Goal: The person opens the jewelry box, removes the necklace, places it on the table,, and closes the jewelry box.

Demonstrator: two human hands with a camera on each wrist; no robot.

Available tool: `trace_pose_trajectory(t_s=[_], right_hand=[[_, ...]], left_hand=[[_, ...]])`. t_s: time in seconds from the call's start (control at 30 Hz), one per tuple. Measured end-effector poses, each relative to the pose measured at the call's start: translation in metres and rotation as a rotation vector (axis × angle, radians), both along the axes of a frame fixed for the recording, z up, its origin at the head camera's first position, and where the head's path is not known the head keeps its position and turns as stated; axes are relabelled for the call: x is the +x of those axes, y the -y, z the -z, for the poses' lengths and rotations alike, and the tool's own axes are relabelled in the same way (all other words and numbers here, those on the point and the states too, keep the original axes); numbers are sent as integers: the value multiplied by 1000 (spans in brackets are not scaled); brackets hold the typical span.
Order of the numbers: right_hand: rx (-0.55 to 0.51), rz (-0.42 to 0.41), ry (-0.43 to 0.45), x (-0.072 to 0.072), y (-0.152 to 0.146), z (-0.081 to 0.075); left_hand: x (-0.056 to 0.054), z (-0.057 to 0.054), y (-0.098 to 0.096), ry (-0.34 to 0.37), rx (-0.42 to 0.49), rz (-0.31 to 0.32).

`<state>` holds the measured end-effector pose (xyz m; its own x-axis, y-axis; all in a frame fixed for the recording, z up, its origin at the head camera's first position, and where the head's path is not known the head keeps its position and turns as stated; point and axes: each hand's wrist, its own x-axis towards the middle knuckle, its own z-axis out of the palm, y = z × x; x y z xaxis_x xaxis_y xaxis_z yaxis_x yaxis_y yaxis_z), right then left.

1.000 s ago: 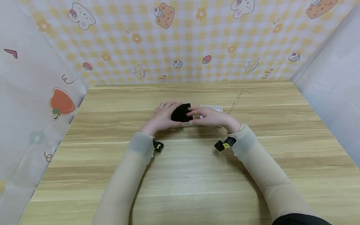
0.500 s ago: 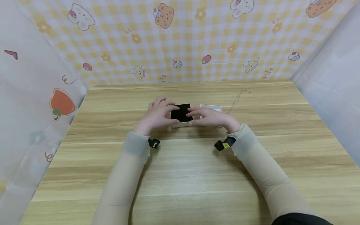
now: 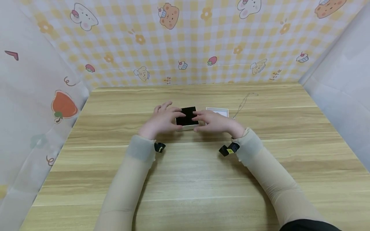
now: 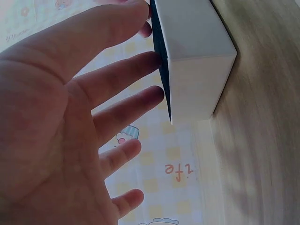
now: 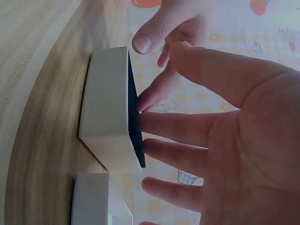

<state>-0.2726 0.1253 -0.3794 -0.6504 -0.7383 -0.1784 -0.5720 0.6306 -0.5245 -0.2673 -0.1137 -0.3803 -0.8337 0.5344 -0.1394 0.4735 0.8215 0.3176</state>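
Note:
A small white box (image 3: pixel 188 127) with a black pad (image 3: pixel 183 120) filling its top sits on the wooden table. My left hand (image 3: pixel 161 122) is at its left side, fingers spread, the fingertips at or just over the pad. From the right, my right hand (image 3: pixel 214 122) reaches in with extended fingers; in the right wrist view its fingertips meet the pad's edge, though firm contact is hard to tell. Neither hand grips anything. Partly hidden behind the right hand lies a shallow white box lid (image 3: pixel 222 111). A thin silver chain necklace (image 3: pixel 242 104) lies to its right.
The wooden table (image 3: pixel 185 179) stretches in front of the hands and to both sides. A yellow checked cloth (image 3: pixel 190 41) hangs along the back edge, with white cloths at left and right. Each wrist wears a small black camera.
My left hand has drawn back leftward from over the pad, uncovering more of it, then edged slightly right again. The right hand has shifted a little, showing more of the necklace's near end.

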Motion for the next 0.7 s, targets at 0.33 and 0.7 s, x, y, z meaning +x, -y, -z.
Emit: trace_pose_trajectory(t_s=[0.33, 0.7], right_hand=[[39, 8, -14, 4, 4, 0], [64, 28, -4, 3, 6, 3]], left_hand=[[1, 2, -1, 1, -9, 7], [0, 5, -2, -10, -20, 9]])
